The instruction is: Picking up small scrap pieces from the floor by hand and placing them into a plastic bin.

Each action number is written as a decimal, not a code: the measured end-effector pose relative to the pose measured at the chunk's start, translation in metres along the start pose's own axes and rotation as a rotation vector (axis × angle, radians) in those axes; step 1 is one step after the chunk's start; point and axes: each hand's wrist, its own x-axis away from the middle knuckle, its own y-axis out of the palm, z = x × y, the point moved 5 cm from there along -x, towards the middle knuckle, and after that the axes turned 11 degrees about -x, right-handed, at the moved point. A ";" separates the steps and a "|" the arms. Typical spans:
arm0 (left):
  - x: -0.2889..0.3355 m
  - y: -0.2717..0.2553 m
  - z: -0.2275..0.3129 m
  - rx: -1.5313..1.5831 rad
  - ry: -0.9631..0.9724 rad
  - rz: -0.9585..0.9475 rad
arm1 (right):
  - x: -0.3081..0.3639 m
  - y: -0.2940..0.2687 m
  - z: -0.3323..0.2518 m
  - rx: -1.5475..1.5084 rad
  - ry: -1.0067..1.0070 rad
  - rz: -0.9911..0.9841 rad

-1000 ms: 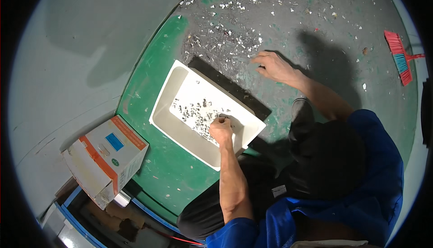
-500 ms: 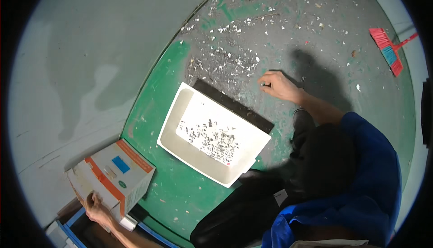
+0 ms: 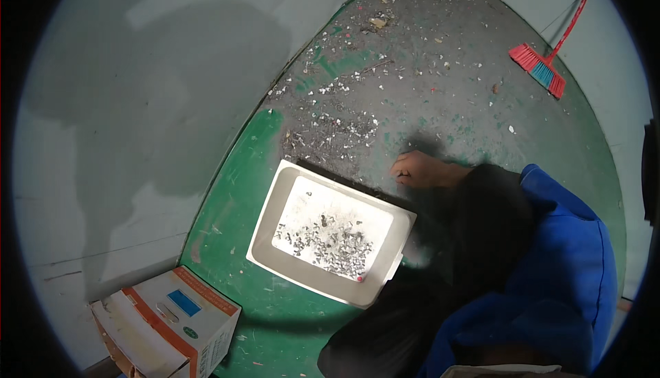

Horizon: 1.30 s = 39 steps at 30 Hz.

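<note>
My right hand hovers over the floor just beyond the right end of a white plastic tray. Its fingers are curled in toward the thumb, and anything between them is too small or hidden to make out. Inside the tray lie many small dark and pale bits, mostly toward its near side, with one pink speck at the corner. A white and orange cardboard box with an open flap stands at the lower left. My left hand is out of view.
White chips and dark debris are strewn over the worn grey floor beyond the tray. A red and blue broom leans by the right wall. The grey wall runs along the left. My dark-trousered knee is close to the tray.
My view has shifted, so the tray, box and broom appear displaced. My left hand, earlier at the box, has left the view. My right hand is lower, nearer my knee.
</note>
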 end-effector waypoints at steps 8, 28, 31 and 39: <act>0.028 -0.059 0.037 0.366 -0.036 0.241 | -0.019 -0.027 -0.040 0.283 -0.085 0.033; 0.232 -0.312 0.479 2.030 0.946 -1.951 | -0.080 -0.063 0.067 0.285 -0.031 0.258; 0.234 -0.314 0.494 2.157 0.813 -1.959 | -0.106 -0.063 0.055 0.288 -0.005 0.217; 0.255 -0.325 0.514 2.496 0.589 -1.637 | -0.157 -0.060 0.079 0.392 -0.019 0.086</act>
